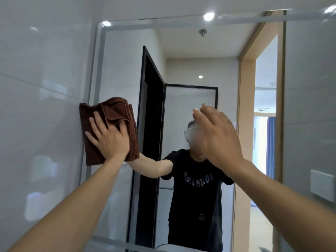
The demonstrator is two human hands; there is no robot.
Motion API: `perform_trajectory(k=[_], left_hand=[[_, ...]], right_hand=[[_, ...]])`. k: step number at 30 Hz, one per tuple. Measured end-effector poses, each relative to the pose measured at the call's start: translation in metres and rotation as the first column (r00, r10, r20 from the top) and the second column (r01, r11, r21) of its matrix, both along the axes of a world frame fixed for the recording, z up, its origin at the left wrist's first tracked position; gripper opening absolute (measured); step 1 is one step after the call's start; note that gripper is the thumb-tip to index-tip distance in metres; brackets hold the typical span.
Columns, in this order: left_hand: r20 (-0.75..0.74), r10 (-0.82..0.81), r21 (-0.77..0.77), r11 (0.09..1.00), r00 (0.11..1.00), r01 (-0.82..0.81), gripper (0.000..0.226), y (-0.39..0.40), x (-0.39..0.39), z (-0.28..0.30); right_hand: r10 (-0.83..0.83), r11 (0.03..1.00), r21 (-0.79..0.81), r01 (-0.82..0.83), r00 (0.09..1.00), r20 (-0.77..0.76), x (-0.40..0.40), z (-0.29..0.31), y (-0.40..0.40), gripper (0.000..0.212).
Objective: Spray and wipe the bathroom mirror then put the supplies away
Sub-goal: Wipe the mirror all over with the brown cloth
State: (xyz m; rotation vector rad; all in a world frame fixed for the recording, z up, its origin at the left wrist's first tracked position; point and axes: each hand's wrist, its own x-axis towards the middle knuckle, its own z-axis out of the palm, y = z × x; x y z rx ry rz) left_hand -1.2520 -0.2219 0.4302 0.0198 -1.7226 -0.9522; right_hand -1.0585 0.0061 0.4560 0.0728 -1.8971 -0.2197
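The left hand presses a folded brown terry cloth flat-fingered at the left edge of the frameless wall mirror, unwiped glass stretching rightward toward the right hand, raised, fingers straight, holding nothing.

The mirror on the wall is what carries things here. A brown cloth lies flat against its left edge, overlapping onto the wall tile, under the spread fingers of the left hand. The right hand is raised before the glass, right of the cloth and apart from it, fingers straight; whether it touches the glass cannot be told.
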Motion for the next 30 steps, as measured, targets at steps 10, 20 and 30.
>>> perform_trajectory(k=[10, 20, 30], left_hand=[[-0.066, 0.011, -0.216, 0.976, 0.998, -0.024, 0.064, 0.143, 0.094, -0.050], [-0.287, -0.199, -0.625, 0.780, 0.937, -0.026, 0.070, 0.116, 0.082, -0.063], [-0.183, 0.011, -0.387, 0.918, 0.983, -0.083, 0.067, -0.036, -0.018, -0.095]], right_hand=[[0.052, 0.998, -0.033, -0.051, 0.998, 0.043, 0.020, -0.030, 0.027, 0.055], [0.203, 0.962, -0.173, -0.209, 0.978, -0.053, 0.001, -0.019, -0.001, 0.056], [0.244, 0.961, -0.130, -0.246, 0.969, -0.030, -0.035, -0.052, -0.047, 0.055]])
